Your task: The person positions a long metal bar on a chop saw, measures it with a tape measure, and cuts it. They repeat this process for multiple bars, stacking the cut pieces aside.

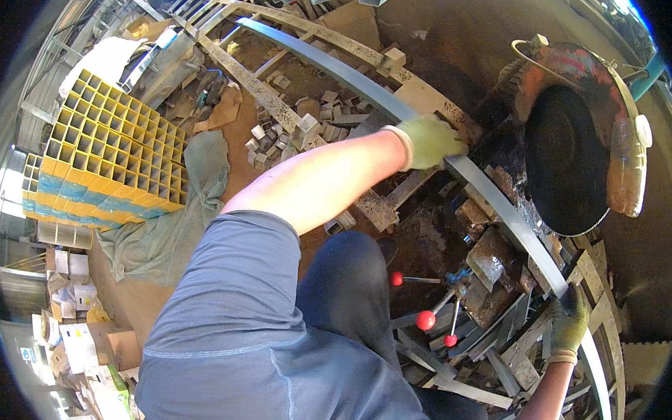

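L hand [431, 144] gloved, clamped on long metal bar [505, 205]; R hand [570, 318], also gloved, gripping same bar nr lower R, hands well apart. Bar runs diag. upper L to lower R, near dark saw disc [566, 159]; red-knob levers [425, 320] nr knee [351, 280], yellow tube stack [105, 150] at L

Work gloves [430, 143] were olive green; metal bar [498, 197] was silver-grey; lever knobs [425, 320] were red; square tubes [109, 148] were yellow, blue-banded.

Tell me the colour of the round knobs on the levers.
The knobs are red; head view.
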The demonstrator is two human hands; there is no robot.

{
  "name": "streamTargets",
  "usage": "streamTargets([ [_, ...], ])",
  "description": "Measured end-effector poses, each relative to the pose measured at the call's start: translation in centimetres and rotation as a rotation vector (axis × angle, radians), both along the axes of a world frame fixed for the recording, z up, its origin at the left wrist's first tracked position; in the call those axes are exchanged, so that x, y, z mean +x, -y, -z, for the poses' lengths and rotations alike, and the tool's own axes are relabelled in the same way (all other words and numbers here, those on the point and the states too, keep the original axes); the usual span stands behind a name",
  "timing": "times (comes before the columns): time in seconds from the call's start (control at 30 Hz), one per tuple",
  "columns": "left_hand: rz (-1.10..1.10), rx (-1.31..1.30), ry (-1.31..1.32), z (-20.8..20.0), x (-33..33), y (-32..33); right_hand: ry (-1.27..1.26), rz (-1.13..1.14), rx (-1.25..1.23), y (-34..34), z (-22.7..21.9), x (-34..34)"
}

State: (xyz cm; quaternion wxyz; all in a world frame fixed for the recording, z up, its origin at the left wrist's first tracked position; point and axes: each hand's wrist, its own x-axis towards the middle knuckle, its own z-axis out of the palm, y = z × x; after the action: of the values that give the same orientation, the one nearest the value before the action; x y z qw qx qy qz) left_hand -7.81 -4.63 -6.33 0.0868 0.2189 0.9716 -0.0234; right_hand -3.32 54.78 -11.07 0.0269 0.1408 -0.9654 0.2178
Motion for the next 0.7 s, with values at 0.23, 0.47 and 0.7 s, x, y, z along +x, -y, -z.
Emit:
streamTargets([
  [0.23, -0.138, 0.03, -0.047, -1.2, -0.3, 7.9, -0.13, -0.011, 0.135, -0.4, -1.5, 1.6],
  [0.47, -0.282, -0.06, 0.002, -1.4, -0.3, 9.0, -0.126, 0.005, 0.073, -0.9, 1.3, 1.3],
  [0.7, -0.188, 0.041, 0.057, -1.3, -0.5, 6.7, -0.082, -0.069, 0.043, 3.7, 0.6, -0.2],
])
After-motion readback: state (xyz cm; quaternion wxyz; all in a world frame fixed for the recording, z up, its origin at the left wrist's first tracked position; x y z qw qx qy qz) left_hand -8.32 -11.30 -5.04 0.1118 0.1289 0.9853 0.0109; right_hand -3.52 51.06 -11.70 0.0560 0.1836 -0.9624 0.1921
